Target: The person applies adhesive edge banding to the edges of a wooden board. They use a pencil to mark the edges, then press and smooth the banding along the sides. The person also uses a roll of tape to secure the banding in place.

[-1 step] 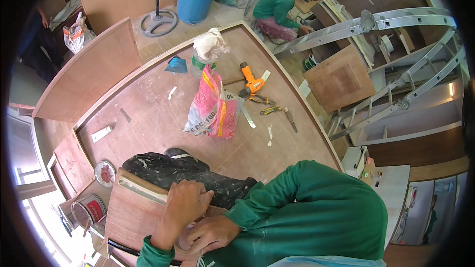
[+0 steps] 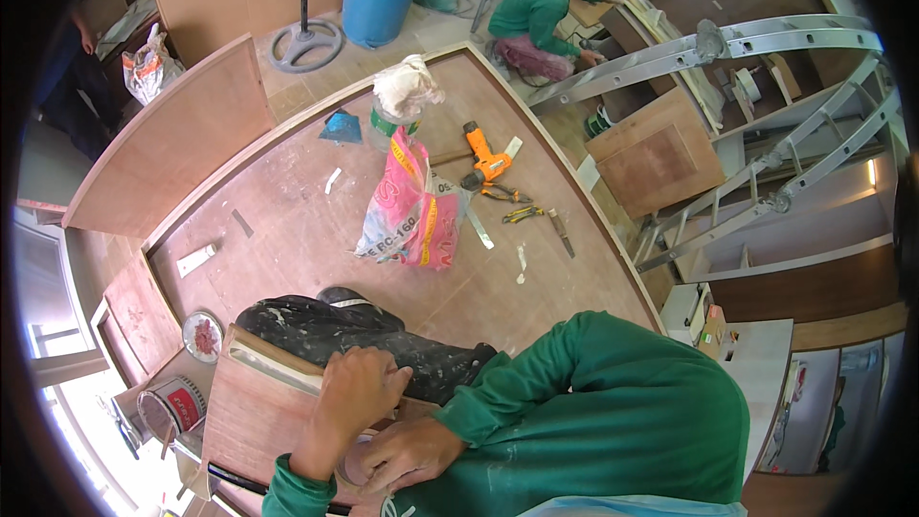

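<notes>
A wooden panel (image 2: 258, 402) with a pale strip along its far edge lies low in front of me, beside my dark, paint-spotted trouser leg (image 2: 383, 345). Over the panel's right end, my left hand (image 2: 359, 388) is closed, its fingers curled down and pressed together; whatever they pinch is hidden. Just below it, my right hand (image 2: 412, 452) bends its fingers round a pale, pinkish round roll (image 2: 356, 464), mostly covered by the hand. The two hands nearly touch.
A large framed board (image 2: 287, 230) holds a pink bag (image 2: 412, 211), an orange heat gun (image 2: 488, 155), pliers (image 2: 524, 214) and a jar with a cloth (image 2: 407, 86). A paint can (image 2: 172, 407) stands left. An aluminium ladder (image 2: 670, 57) leans right, near a crouching co-worker (image 2: 536, 14).
</notes>
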Motion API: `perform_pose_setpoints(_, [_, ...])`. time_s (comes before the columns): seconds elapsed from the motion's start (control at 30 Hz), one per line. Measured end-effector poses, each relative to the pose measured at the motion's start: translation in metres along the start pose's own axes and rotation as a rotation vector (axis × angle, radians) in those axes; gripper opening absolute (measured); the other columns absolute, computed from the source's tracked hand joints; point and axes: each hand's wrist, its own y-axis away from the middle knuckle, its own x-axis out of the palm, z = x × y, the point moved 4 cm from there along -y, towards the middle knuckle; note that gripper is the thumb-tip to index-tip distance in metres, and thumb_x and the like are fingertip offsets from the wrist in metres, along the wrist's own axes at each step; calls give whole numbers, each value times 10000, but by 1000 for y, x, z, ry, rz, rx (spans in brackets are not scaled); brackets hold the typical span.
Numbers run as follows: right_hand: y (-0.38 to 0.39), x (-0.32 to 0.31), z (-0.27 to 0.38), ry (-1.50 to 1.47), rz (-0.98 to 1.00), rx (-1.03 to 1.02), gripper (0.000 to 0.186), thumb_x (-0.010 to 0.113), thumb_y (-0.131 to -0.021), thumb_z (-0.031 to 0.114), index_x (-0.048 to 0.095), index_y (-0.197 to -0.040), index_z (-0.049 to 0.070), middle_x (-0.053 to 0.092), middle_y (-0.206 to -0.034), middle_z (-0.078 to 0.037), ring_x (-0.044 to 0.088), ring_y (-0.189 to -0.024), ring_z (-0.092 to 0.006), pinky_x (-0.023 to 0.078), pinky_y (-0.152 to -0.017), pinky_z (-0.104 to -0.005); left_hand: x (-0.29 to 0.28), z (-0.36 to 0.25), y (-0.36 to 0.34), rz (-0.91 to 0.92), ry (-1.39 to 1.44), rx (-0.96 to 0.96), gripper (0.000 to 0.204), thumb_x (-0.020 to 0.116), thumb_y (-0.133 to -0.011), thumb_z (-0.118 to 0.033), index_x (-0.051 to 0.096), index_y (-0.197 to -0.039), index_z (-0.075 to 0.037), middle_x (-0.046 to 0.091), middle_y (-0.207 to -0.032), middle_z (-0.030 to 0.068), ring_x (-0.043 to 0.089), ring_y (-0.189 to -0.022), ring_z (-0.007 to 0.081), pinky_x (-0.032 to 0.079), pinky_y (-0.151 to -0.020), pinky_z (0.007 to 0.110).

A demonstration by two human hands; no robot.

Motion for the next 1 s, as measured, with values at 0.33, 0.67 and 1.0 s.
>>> perform_pose_setpoints(0.33, [-36, -20, -6, -219, -42, 185, 323, 595, -1051, 183, 698, -1311, 19, 640, -1208, -158, 611, -1191, -356, 499, -1055, -473, -3, 22, -26, 289, 145, -162, 462, 723, -958, -448, 723, -797, -16, 725, -794, 225, 713, -802, 440, 536, -765, 537])
perform_pose_setpoints(0.67, [-11, 53, -25, 601, 141, -309, 280, 646, -863, 201, 686, -1065, 11, 588, -982, -121, 619, -971, -304, 500, -947, -460, -13, -4, -16, 209, 91, -152, 449, 719, -961, -445, 740, -833, -15, 744, -839, 226, 724, -866, 448, 550, -798, 531])
perform_pose_setpoints(1.0, [52, -76, 25, 504, -432, -203, 235, 852, -879, 130, 720, -1069, 91, 650, -1036, -99, 645, -980, -326, 525, -834, -461, -27, -8, -7, 149, 114, -14, 363, 607, -970, -333, 768, -924, -11, 758, -1028, 221, 696, -1053, 431, 468, -992, 560])
